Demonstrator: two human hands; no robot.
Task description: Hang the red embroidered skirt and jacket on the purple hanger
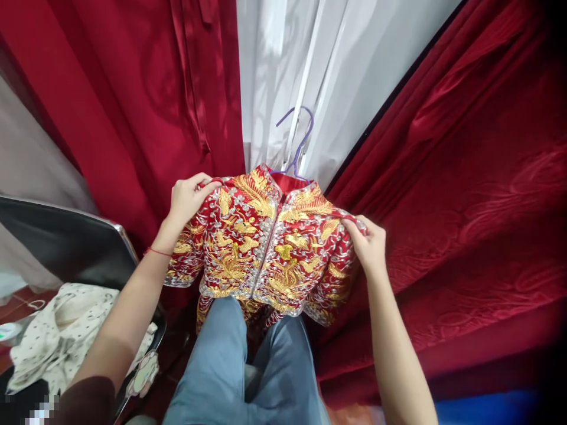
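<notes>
A red jacket with gold and silver embroidery is spread out before me, its front facing up and its collar pointing away. My left hand pinches the jacket at its left shoulder. At the opposite shoulder, my right hand is closed on the cloth, thumb on top. A purple hanger sits inside the jacket, and its hook rises out of the collar. The jacket's lower edge lies against my knees, with more embroidered red cloth partly hidden below it.
Red curtains hang at the left, and a patterned red curtain fills the right. White drapery hangs between them. At the lower left stands a black chair with a spotted white cloth on it.
</notes>
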